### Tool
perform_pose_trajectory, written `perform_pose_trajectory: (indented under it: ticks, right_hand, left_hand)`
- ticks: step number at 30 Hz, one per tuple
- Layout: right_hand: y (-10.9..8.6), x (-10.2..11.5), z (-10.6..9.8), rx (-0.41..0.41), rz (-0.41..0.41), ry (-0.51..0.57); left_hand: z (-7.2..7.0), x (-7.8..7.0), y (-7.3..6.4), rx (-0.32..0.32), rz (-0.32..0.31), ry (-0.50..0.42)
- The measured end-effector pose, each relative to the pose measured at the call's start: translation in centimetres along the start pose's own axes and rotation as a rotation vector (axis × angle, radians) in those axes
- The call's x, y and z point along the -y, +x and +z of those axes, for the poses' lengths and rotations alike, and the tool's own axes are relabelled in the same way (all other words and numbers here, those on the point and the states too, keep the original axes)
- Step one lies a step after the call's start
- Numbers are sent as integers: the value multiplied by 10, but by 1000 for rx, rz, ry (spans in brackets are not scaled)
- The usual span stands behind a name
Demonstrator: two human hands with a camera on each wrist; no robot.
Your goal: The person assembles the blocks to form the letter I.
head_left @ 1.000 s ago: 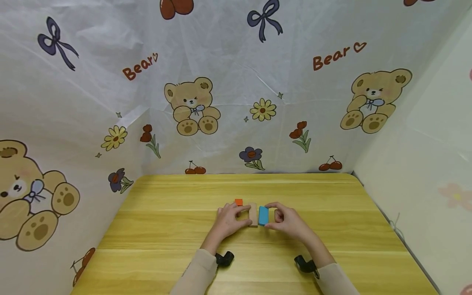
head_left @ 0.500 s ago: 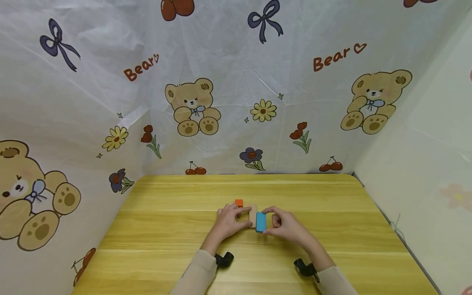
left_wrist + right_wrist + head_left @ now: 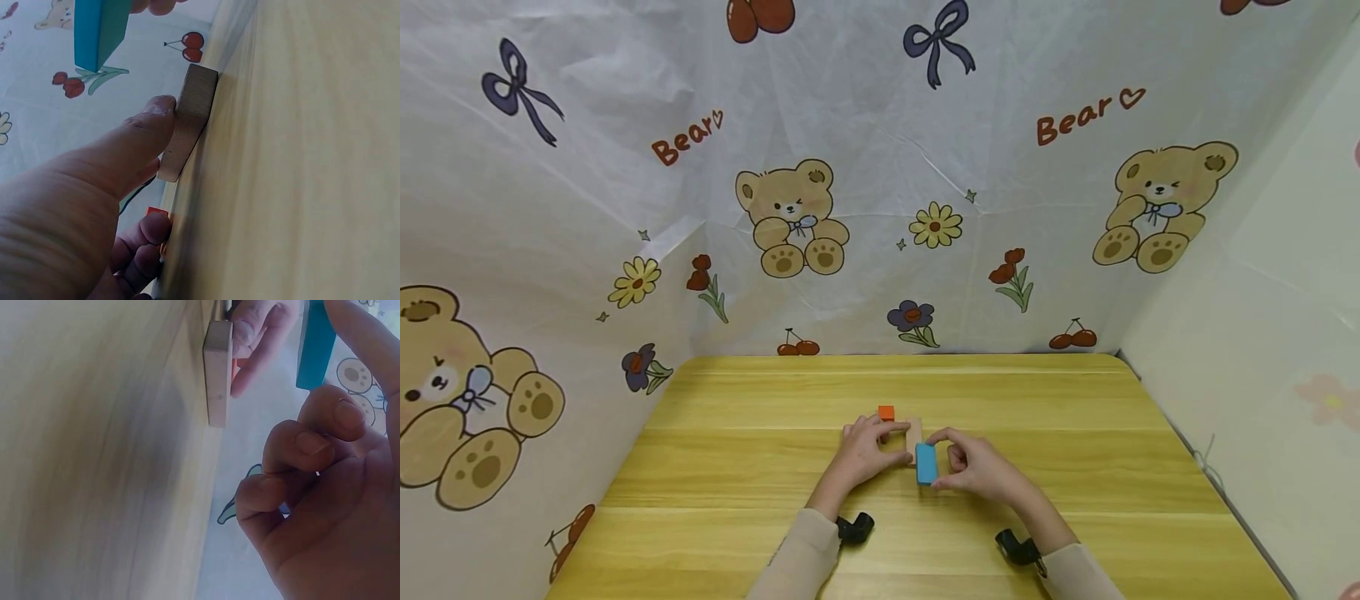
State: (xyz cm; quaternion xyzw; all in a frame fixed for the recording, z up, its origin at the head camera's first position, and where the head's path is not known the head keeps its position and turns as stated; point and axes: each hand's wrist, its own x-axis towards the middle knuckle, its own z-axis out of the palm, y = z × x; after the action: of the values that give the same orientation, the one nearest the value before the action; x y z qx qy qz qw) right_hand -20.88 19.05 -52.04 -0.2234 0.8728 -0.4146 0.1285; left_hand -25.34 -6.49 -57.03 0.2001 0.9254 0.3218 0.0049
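My left hand (image 3: pixel 865 447) holds a plain wooden block (image 3: pixel 913 437) at its two ends, thumb at the near end and index finger at the far one. The left wrist view shows this wooden block (image 3: pixel 190 112) lying flat on the table under the thumb. Between thumb and index finger my right hand (image 3: pixel 976 467) pinches a blue block (image 3: pixel 927 464). That blue block (image 3: pixel 317 347) hangs above the table in the right wrist view, the other right fingers curled below it. In the head view it overlaps the wooden block's near right side. An orange block (image 3: pixel 886 412) sits just beyond the left fingers.
The wood-grain table (image 3: pixel 737 467) reaches back to a white printed curtain (image 3: pixel 865 317). A pale wall (image 3: pixel 1247 333) runs along the right, with a thin cord (image 3: pixel 1206 462) at that table edge. Black wrist cameras (image 3: pixel 856 528) sit on both wrists.
My right hand has moved the blue block left and toward me, from beside the wooden block to overlapping its near end. The left hand and the orange block have hardly moved.
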Motion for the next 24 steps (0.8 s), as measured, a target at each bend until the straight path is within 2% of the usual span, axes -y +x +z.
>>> perform_pose_trajectory:
  ticks: [12, 18, 24]
  right_hand:
    - [1, -2, 5, 73, -4, -7]
    - [1, -3, 9, 81, -20, -25]
    - [1, -4, 13, 90, 5, -51]
  left_hand:
    - [-1, 1, 0, -4, 7, -9]
    - [-2, 1, 1, -1, 6, -13]
    - [-1, 1, 1, 5, -1, -22]
